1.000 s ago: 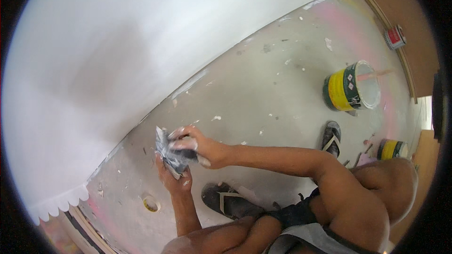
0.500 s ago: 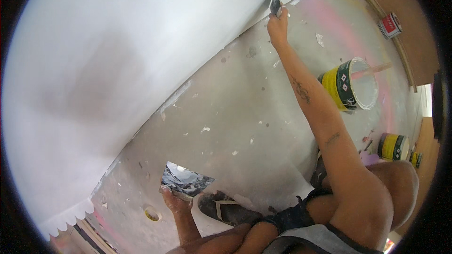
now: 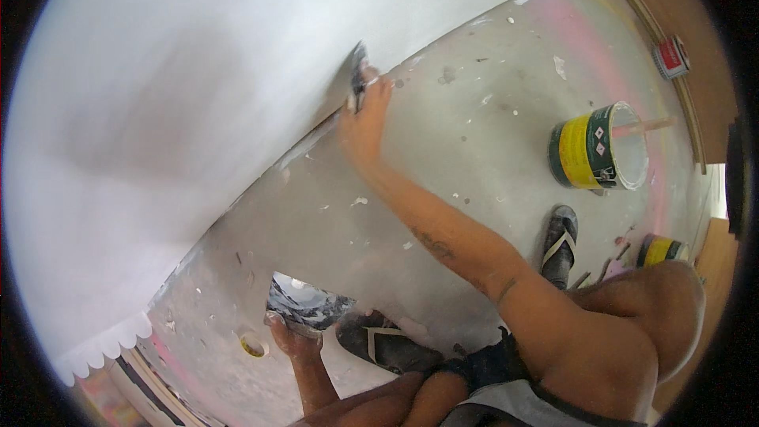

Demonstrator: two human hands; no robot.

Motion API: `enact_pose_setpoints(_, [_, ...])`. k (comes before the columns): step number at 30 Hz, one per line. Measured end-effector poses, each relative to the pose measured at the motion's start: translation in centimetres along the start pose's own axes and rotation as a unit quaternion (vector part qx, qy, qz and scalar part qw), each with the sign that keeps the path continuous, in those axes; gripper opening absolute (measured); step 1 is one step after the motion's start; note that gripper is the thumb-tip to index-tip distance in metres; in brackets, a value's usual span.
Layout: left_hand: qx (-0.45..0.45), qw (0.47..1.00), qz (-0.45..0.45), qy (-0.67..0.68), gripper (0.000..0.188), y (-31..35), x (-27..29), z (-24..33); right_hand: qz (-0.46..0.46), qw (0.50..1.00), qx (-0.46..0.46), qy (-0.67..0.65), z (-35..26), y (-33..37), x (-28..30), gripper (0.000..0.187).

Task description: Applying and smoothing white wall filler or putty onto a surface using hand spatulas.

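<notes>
Floor (image 3: 490, 142) is a speckled mess, dried splotches all over plus pink staining off to the right. A tape roll (image 3: 264, 345) lies near the left hand (image 3: 296, 338), and one dark flip-flop (image 3: 395, 348) sits right by the smeared plate (image 3: 312, 304) that hand grips by its near edge, fingers bent around it, undersides hidden. Other flip-flop (image 3: 560, 245) is over by the big yellow-and-green bucket (image 3: 581, 150), which has a stick (image 3: 644, 126) poking out and looks whitish inside, can't tell how full. Smaller bucket (image 3: 658, 250) is partly blocked by a knee, and a red-and-white can (image 3: 671, 58) is up by the brown board (image 3: 700, 0). Right hand's (image 3: 366, 122) fingers pinch a blurry flat blade (image 3: 360, 71) at the white wall (image 3: 198, 71), near its bottom edge.
</notes>
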State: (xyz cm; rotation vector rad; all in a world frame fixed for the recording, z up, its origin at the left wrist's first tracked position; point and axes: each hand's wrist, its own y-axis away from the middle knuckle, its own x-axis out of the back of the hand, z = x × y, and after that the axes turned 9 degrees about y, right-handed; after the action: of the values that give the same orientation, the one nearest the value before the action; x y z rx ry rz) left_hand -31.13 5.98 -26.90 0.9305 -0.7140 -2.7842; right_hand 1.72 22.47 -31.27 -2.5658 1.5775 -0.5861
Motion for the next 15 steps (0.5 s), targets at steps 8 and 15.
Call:
enact_pose_setpoints(8, [-0.030, 0.999, -0.005, 0.019, 0.073, 1.6, -1.4, -0.3, -0.010, 0.998, 0.010, -0.058, -4.4, 7.8, -3.7, 0.068])
enact_pose_setpoints(15, [-0.060, 0.998, 0.003, -0.010, 0.075, 2.0, -2.0, 0.8, -0.050, 0.997, -0.008, -0.063, -7.3, 12.1, -6.1, 0.072])
